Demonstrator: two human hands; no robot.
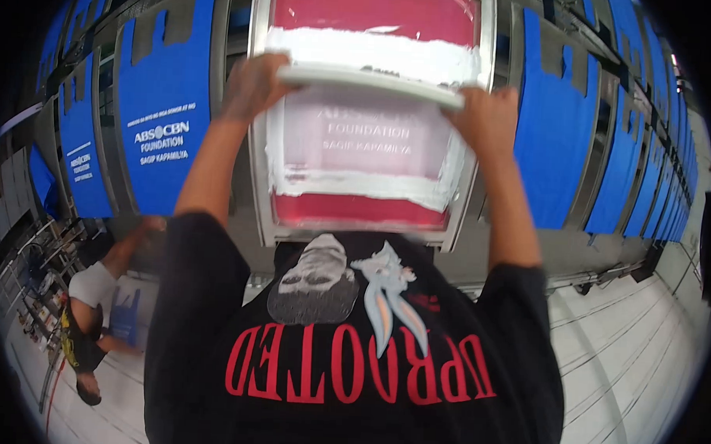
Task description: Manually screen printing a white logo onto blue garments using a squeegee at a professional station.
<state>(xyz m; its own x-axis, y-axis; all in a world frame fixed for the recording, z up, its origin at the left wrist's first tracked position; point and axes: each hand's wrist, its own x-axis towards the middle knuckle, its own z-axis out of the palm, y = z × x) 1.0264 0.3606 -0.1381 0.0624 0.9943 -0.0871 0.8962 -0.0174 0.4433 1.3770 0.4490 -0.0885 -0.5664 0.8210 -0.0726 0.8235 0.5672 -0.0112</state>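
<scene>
Both my hands grip a long pale squeegee that lies crosswise over a printing screen. My left hand (258, 85) is closed round the left end of the squeegee (368, 81), and my right hand (484, 121) is closed round its right end. Beneath it is the silkscreen frame (260, 191), with metal sides and red areas at its near and far ends. White ink (377, 54) is spread in a thick band beyond the squeegee and in streaks along the mesh edges. Pale lettering shows through the mesh on the near side. What lies under the screen is mostly hidden.
Blue bags (163, 137) with white print lie flat in a row to the left. More blue bags (554, 135) run along the long table at the right. At the lower left another person (90, 322) stands near a blue bag (125, 316) above the pale floor (601, 371).
</scene>
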